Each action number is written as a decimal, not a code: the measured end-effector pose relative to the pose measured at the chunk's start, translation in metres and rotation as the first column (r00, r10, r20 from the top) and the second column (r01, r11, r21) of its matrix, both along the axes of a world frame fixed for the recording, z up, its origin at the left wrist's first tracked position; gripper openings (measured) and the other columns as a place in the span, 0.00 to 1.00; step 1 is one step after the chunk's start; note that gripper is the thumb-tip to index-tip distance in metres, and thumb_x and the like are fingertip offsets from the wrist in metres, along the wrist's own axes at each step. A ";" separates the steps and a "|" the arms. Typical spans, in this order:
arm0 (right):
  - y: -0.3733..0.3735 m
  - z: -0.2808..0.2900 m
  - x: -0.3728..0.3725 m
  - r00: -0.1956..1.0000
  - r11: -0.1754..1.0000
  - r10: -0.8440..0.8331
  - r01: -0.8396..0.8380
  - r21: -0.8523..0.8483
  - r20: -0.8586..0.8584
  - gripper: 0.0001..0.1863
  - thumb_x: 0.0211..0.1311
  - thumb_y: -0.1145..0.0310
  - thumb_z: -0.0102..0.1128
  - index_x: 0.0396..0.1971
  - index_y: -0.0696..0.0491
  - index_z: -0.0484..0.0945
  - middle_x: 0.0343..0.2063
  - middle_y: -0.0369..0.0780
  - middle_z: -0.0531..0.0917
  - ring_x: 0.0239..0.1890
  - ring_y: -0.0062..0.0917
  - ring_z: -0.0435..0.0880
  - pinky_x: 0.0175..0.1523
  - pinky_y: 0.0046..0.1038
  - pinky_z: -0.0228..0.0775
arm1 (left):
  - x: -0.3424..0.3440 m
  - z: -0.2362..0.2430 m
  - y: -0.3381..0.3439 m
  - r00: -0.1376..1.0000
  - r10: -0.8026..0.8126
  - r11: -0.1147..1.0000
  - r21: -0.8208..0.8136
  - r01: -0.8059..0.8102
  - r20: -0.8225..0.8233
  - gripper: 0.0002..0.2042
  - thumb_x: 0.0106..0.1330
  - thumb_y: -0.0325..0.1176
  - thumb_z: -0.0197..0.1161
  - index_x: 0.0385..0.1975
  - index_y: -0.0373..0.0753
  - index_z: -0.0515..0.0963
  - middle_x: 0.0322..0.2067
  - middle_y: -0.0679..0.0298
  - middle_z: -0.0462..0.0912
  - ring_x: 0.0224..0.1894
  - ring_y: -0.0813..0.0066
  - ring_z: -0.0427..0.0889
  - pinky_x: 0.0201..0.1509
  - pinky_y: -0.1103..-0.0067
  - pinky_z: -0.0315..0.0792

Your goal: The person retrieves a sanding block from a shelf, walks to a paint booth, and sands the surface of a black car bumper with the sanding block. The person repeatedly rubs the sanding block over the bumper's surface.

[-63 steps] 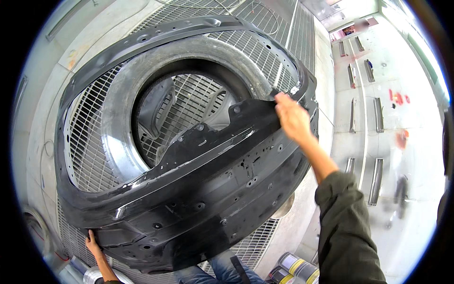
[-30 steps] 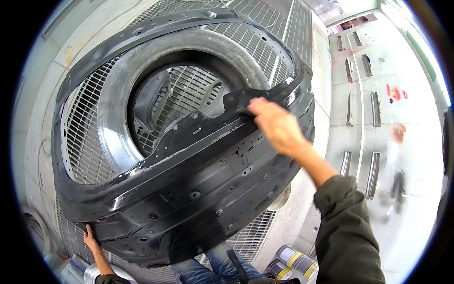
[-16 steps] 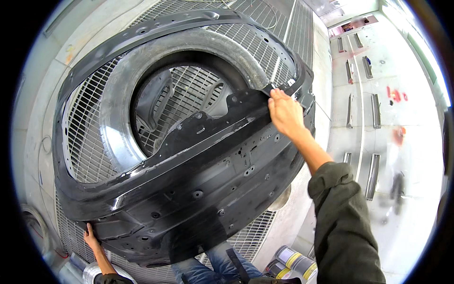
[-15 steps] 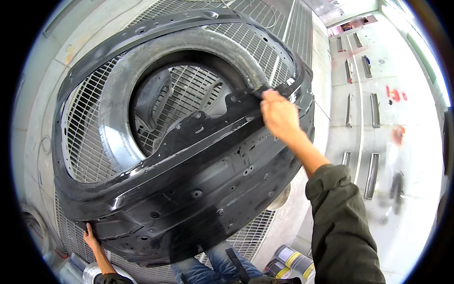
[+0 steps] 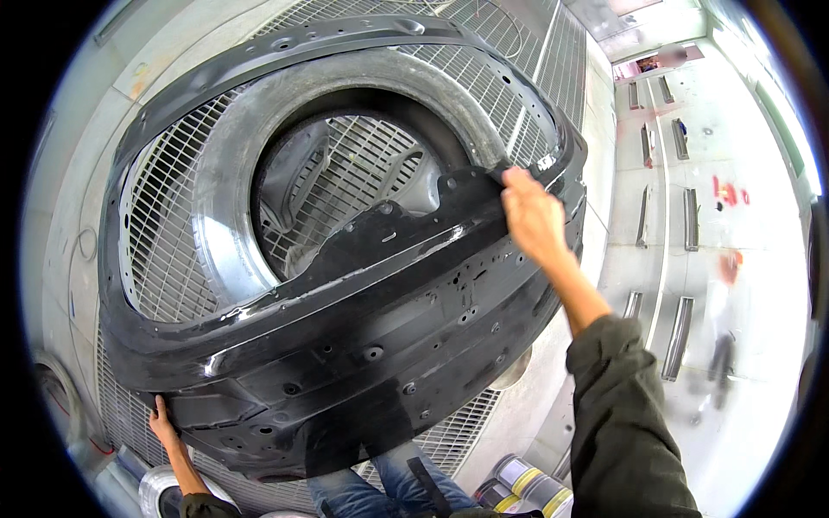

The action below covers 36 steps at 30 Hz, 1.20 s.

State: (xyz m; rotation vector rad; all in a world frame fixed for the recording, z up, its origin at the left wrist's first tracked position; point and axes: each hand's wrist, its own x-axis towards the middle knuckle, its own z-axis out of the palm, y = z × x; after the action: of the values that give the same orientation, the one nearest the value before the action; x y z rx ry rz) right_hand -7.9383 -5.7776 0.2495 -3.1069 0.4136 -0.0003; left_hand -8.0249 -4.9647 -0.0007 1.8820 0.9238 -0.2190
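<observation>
A black car tailgate [image 5: 345,332] with a large window opening lies tilted before me, its lower panel dotted with holes. My right hand [image 5: 534,216] is closed at the right end of the opening's near edge. From its fingertips a small dark flat piece [image 5: 498,173] sticks out, too hidden to name. At the tailgate's lower left corner, my left hand [image 5: 162,423] grips the edge, with some fingers hidden. Beneath the window opening lies a worn tire [image 5: 220,198], grey with dust.
Metal floor grating [image 5: 164,268] runs under the tailgate. Several paint cans [image 5: 527,483] stand at the lower right. A silver round can [image 5: 160,492] is near my left forearm. At right is a white wall [image 5: 743,345] with metal handles. A hose [image 5: 65,388] lies at far left.
The whole view has shifted slightly, so the tailgate sits a little farther right in the picture. Both hands stay at about the same places on it.
</observation>
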 end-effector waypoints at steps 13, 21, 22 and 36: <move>0.059 0.010 0.010 0.911 0.910 0.411 -0.412 0.052 0.018 0.19 0.74 0.62 0.51 0.55 0.57 0.81 0.59 0.46 0.82 0.64 0.38 0.79 0.69 0.36 0.71 | 0.004 0.005 -0.009 0.999 -0.038 0.997 -0.073 0.039 0.023 0.35 0.68 0.56 0.69 0.55 0.23 0.79 0.50 0.56 0.85 0.46 0.69 0.82 0.55 0.76 0.74; -0.008 0.017 0.026 0.991 0.996 -0.079 0.075 0.037 0.111 0.19 0.75 0.60 0.47 0.34 0.60 0.79 0.30 0.58 0.84 0.40 0.58 0.83 0.48 0.56 0.72 | 0.002 0.002 -0.011 0.990 -0.111 0.994 0.002 0.111 0.082 0.25 0.70 0.51 0.68 0.46 0.30 0.84 0.41 0.64 0.86 0.41 0.76 0.79 0.50 0.78 0.72; -0.015 0.022 0.025 0.961 0.997 -0.040 0.019 0.079 0.274 0.19 0.75 0.61 0.47 0.32 0.60 0.79 0.29 0.59 0.82 0.38 0.60 0.82 0.45 0.56 0.70 | 0.002 0.000 -0.011 0.992 -0.113 0.993 0.029 0.111 0.050 0.25 0.70 0.52 0.68 0.46 0.29 0.84 0.40 0.64 0.86 0.41 0.76 0.79 0.50 0.77 0.73; -0.012 0.052 0.010 0.889 -0.036 -0.408 0.210 0.977 -0.206 0.17 0.63 0.75 0.67 0.51 0.63 0.78 0.40 0.47 0.88 0.42 0.32 0.91 0.50 0.38 0.87 | 0.000 -0.005 -0.002 0.995 -0.102 0.995 0.014 0.102 0.014 0.27 0.72 0.53 0.66 0.50 0.29 0.83 0.43 0.62 0.86 0.43 0.75 0.81 0.52 0.77 0.74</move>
State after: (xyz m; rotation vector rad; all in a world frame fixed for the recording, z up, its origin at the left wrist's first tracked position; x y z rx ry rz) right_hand -7.9287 -5.7897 0.3012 -1.4592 0.6990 0.0392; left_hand -8.0252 -4.9669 -0.0060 1.9422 0.8216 -0.2609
